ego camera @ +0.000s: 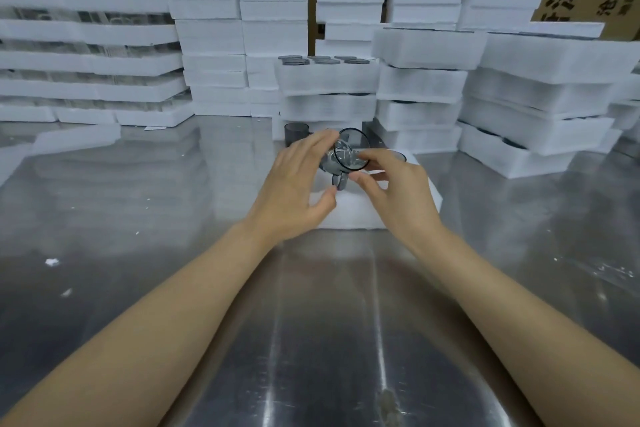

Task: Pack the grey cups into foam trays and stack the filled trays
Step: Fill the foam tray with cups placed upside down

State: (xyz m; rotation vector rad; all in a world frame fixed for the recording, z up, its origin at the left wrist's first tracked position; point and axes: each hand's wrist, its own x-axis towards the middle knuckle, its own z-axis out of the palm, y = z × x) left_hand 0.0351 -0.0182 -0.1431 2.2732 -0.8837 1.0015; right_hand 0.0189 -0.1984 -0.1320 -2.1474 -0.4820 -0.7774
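Fingers [313, 146] round tilted, translucent grey cup [348, 158]

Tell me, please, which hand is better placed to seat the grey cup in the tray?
Likely the left hand: its fingers curl over the body of the grey cup, while the right hand only pinches its rim.

Translucent grey cup [349, 153] tilted, mouth toward camera, above white foam tray [349, 215], filled trays [327, 78] stacked behind
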